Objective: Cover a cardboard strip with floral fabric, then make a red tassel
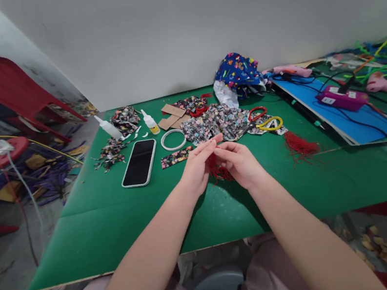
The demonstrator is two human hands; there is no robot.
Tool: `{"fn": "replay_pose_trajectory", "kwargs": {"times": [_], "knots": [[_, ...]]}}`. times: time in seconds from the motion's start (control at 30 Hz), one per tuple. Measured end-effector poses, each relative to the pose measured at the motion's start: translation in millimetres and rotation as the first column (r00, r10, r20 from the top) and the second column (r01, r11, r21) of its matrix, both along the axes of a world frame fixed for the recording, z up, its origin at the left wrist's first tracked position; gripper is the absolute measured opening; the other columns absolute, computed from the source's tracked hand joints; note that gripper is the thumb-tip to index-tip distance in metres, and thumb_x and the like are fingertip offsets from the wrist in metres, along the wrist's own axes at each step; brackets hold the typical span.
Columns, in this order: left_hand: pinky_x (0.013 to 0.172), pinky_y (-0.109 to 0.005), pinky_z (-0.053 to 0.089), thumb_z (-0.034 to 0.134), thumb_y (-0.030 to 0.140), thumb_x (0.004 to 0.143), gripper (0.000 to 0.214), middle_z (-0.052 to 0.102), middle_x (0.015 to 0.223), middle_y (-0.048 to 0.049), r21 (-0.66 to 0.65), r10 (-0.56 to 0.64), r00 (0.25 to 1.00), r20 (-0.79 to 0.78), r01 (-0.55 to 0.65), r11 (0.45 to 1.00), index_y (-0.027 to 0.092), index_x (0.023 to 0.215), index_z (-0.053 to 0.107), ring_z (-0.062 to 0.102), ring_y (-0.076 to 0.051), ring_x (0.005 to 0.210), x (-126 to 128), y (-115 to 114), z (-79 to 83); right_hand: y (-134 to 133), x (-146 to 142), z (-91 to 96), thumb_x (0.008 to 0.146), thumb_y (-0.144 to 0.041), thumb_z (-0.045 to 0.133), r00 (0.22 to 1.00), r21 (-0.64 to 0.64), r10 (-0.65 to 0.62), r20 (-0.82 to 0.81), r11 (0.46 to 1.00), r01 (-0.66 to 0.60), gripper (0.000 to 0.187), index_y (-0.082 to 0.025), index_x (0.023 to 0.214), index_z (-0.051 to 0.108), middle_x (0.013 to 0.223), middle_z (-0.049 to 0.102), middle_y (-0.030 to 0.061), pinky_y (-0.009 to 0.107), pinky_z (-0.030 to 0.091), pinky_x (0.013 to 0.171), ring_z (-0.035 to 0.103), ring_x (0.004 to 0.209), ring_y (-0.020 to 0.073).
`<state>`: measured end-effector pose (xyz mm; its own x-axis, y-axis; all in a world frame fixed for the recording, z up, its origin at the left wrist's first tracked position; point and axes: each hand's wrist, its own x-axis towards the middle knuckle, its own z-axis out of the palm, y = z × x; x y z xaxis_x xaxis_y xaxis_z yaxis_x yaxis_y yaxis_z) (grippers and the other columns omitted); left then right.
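My left hand [198, 164] and my right hand [240, 161] meet over the middle of the green table [118, 227]. Between them hangs a red tassel [219, 173], its fringe showing below the fingers. Both hands pinch it, fingertips close together. A second red tassel [299, 146] lies on the table to the right. Just beyond the hands lie flowered fabric [212, 124], a white ring [173, 140] and scissors [263, 121] with red and yellow handles.
A black phone [139, 162] lies left of the hands, with two glue bottles [150, 122], cardboard pieces [172, 115] and fabric scraps [111, 154] behind it. A blue board [344, 112] with a purple power strip [341, 99] and pink glue guns sits at right. A red chair [15, 90] stands at left.
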<state>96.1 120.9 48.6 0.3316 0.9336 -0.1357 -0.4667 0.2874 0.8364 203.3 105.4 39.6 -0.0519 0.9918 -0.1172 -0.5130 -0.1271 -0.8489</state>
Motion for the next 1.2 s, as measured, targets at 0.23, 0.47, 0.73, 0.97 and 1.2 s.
{"fn": "replay_pose_trajectory", "kwargs": {"times": [0.23,0.47,0.73,0.97,1.2], "knots": [[0.075,-0.025,0.045,0.061,0.027,0.075,0.024,0.068,0.096,-0.0066,-0.105,-0.082,0.997,-0.002,0.081,0.991,0.016,0.096,0.068,0.060,-0.016,0.086,-2,0,4.8,0,4,-0.8,0.055,-0.027,0.075,0.995,-0.083,0.063,-0.081,0.994,-0.070,0.017,-0.019,0.060,0.061,0.060,0.058,-0.0052,0.022,0.043,0.059,0.053,0.057,0.0072],[0.070,-0.023,0.044,0.058,0.034,0.078,0.026,0.068,0.086,-0.0038,-0.101,-0.075,0.996,-0.038,0.071,0.992,0.017,0.094,0.068,0.058,-0.011,0.073,-3,3,2.3,1,5,0.2,0.056,-0.028,0.074,0.998,0.010,-0.048,0.028,0.999,0.048,0.016,-0.019,0.063,0.064,0.063,0.063,-0.0028,0.025,0.046,0.062,0.056,0.059,0.0093],[0.070,-0.022,0.043,0.063,0.033,0.074,0.022,0.068,0.078,-0.0015,0.080,0.013,0.994,-0.111,-0.004,0.997,0.019,0.090,0.068,0.059,-0.010,0.070,-2,2,4.6,-1,13,1.6,0.066,-0.031,0.068,0.863,0.358,-0.328,0.384,0.914,0.188,0.011,-0.021,0.070,0.066,0.077,0.064,0.0002,0.031,0.046,0.080,0.058,0.077,0.0135],[0.077,-0.024,0.043,0.072,0.025,0.066,0.034,0.068,0.075,0.0007,0.200,0.049,0.987,-0.154,-0.018,0.980,0.021,0.098,0.065,0.060,-0.010,0.073,-5,4,2.0,1,19,0.8,0.066,-0.031,0.069,0.879,0.355,-0.323,0.351,0.914,0.194,0.012,-0.021,0.071,0.066,0.083,0.064,0.0012,0.033,0.046,0.083,0.059,0.083,0.0150],[0.074,-0.021,0.045,0.074,0.021,0.063,0.032,0.067,0.071,0.0022,0.133,0.044,0.995,-0.095,-0.031,0.991,0.019,0.094,0.066,0.060,-0.007,0.069,-7,6,0.0,1,18,1.2,0.066,-0.029,0.069,0.908,0.328,-0.271,0.320,0.931,0.162,0.010,-0.021,0.072,0.067,0.091,0.065,0.0028,0.035,0.043,0.090,0.059,0.095,0.0165]]}}
